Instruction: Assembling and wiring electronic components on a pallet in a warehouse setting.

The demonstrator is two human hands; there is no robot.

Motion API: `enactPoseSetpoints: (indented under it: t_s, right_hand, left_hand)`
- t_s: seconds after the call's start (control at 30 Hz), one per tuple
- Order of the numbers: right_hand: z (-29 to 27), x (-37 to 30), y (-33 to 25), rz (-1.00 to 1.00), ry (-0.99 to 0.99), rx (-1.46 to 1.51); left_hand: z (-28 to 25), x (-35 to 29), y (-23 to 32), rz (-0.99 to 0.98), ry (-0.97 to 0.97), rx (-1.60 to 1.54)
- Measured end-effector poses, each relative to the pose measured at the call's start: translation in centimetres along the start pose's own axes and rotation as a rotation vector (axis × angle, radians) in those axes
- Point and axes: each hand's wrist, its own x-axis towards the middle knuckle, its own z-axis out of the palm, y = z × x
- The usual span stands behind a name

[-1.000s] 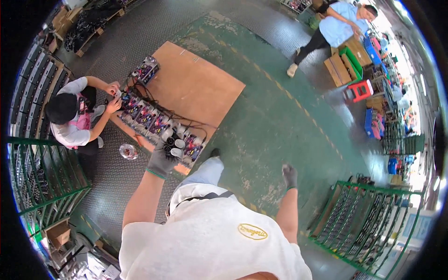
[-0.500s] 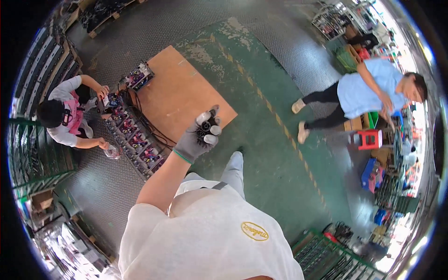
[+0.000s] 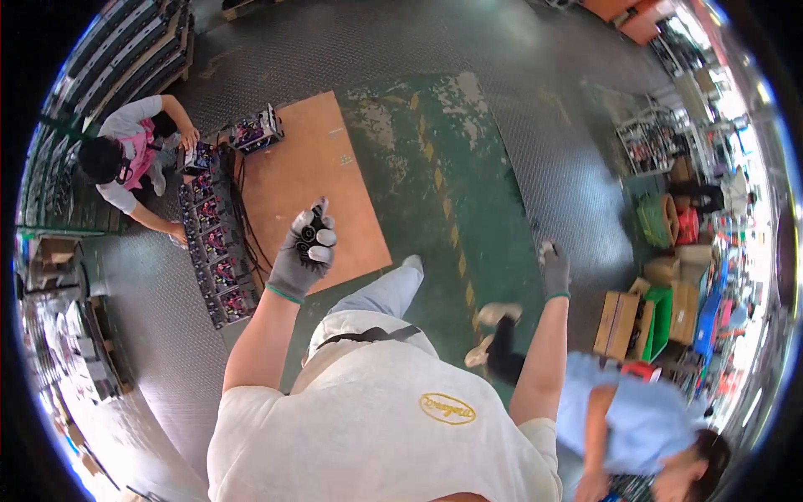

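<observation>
My left hand (image 3: 303,258), in a grey glove with pale fingertips and a green cuff, is raised in front of me. Its fingers are closed around several small black round parts (image 3: 313,235) that look like little ribbed wheels or knobs. Out to the right hangs my right hand (image 3: 555,269), gloved the same way. Its fingers are foreshortened and partly hidden, so their grip does not show. Beyond my left hand, a brown board (image 3: 335,184) lies on the floor.
At the left, a crouching person (image 3: 134,159) touches a row of electronic units (image 3: 216,251) with black cables beside it. Another unit (image 3: 255,131) stands at the board's corner. A person in blue (image 3: 627,418) is close at lower right. Cardboard boxes (image 3: 617,325) stand on the right.
My right hand has come into view at the right. My left hand, still holding the black parts, has shifted left. The person in blue has moved nearer, to the lower right.
</observation>
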Motion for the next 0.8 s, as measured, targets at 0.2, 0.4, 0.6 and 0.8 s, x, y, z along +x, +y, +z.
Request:
enactPoseSetpoints:
  t_s: [0.2, 0.4, 0.6, 0.8]
  right_hand:
    - [3.4, 15.2, -2.6, -0.389, -0.191, -0.645]
    - [-2.9, 23.4, 13.7, -0.641, -0.593, -1.824]
    - [-1.9, 41.1, 15.8, -1.02, -0.535, -1.367]
    - [2.3, 64.1, 10.1, -1.274, -0.505, -0.873]
  left_hand:
    - [1.7, 15.3, 0.3, 0.047, -0.069, -0.081]
    - [7.4, 29.4, 1.9, 0.073, -0.125, -0.05]
    - [10.6, 42.7, 5.0, 0.127, -0.157, -0.03]
    - [14.1, 53.2, 11.4, 0.364, -0.047, -0.027]
